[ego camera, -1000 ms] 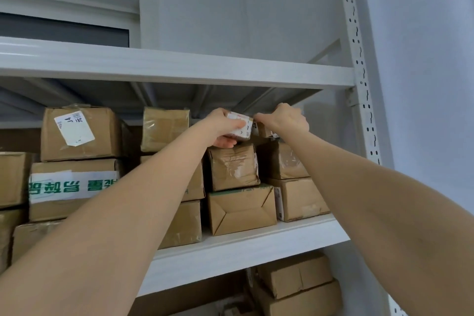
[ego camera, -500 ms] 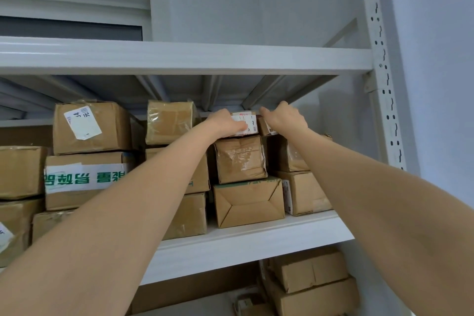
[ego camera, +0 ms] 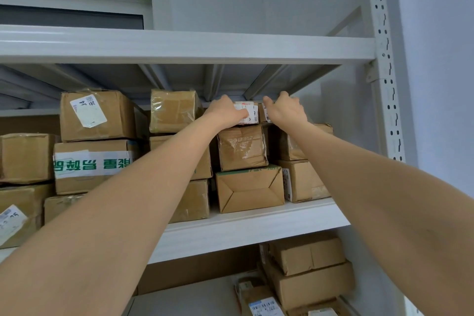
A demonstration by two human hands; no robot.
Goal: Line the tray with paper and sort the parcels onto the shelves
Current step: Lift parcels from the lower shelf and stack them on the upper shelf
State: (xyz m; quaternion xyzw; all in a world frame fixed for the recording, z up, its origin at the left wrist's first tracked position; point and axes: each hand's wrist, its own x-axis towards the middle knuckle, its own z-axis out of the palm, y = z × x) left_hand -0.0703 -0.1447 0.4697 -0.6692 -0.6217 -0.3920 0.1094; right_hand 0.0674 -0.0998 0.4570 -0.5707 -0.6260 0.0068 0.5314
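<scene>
Now, left hand [ego camera: 225, 114] clamped on left end of small labelled parcel [ego camera: 248, 113], perched atop taped box [ego camera: 241, 147], tucked right under upper shelf [ego camera: 179, 46]. Looks light, stiff card, slick label; best pinched at short ends, slid in flat. Right hand [ego camera: 286, 110] just beside, fingers hidden; grip impossible to tell.

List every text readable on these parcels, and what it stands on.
"J4": white label on the top-left box; character beside it unclear.
Green print on the white tape: upside down, unreadable.
Label on the small parcel in the left hand: too small.
Lower-left box label: blurred.
Bottom-shelf barcode label: too small.
</scene>
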